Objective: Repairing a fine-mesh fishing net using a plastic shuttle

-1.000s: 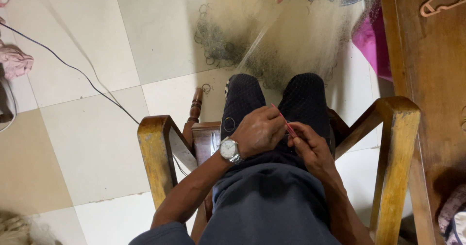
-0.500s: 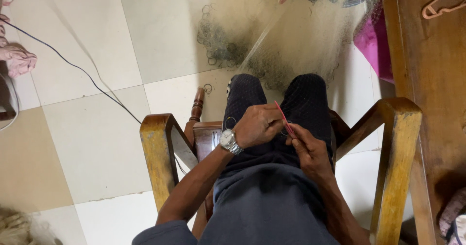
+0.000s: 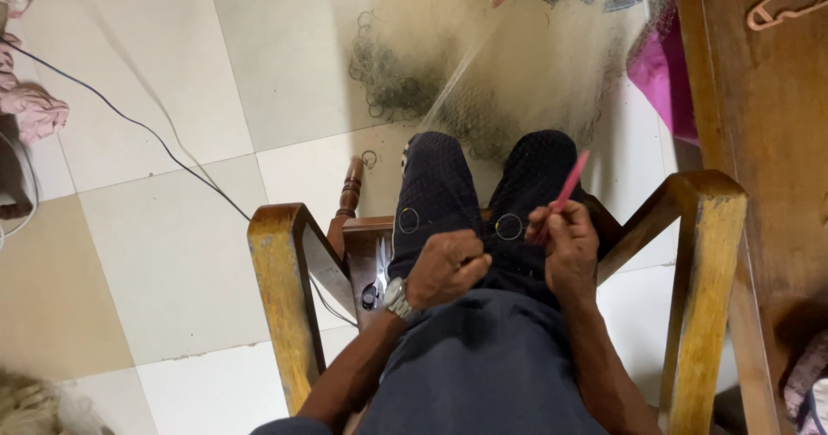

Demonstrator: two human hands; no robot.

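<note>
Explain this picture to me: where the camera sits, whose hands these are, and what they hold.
The camera sits on a person's head and looks down at their lap. They sit in a wooden chair on a tiled floor. The right hand pinches a pink needle. The left hand, with a watch on its wrist, is closed on the lap; what its grip holds is too fine to tell. A fine net lies spread on the floor ahead, past the knees.
</note>
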